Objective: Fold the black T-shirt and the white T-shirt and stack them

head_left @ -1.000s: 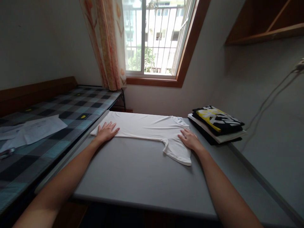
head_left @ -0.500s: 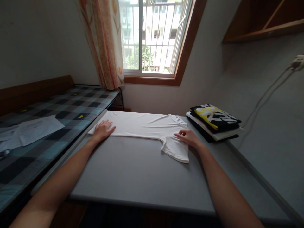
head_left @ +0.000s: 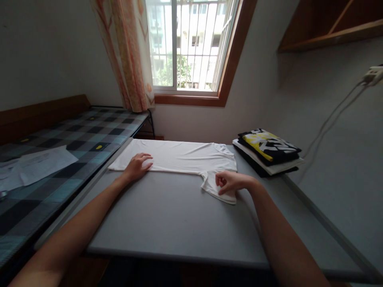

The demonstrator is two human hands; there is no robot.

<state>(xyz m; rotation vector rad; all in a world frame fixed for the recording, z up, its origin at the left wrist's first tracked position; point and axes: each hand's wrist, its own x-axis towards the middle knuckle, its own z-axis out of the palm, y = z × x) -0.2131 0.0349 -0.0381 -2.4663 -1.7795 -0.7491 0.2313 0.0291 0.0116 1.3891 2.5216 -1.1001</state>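
A white T-shirt lies folded lengthwise on the grey table, its hem to the left and its collar to the right. One short sleeve sticks out toward me at the right end. Near the hem, my left hand rests on the shirt's near edge, fingers stretched out and holding nothing. Over the sleeve is my right hand, fingers bent downward and the thumb apart from them, with no cloth gripped. Whether its fingertips touch the sleeve is unclear.
A stack of folded clothes, black, white and yellow, sits at the table's back right by the wall. To the left stands a bed with a checked mattress and papers on it. A barred window and a curtain are behind.
My left hand has slid a little to the right along the shirt's near edge. My right hand has come toward me, from the shirt's shoulder to above the sleeve. The shirt lies the same.
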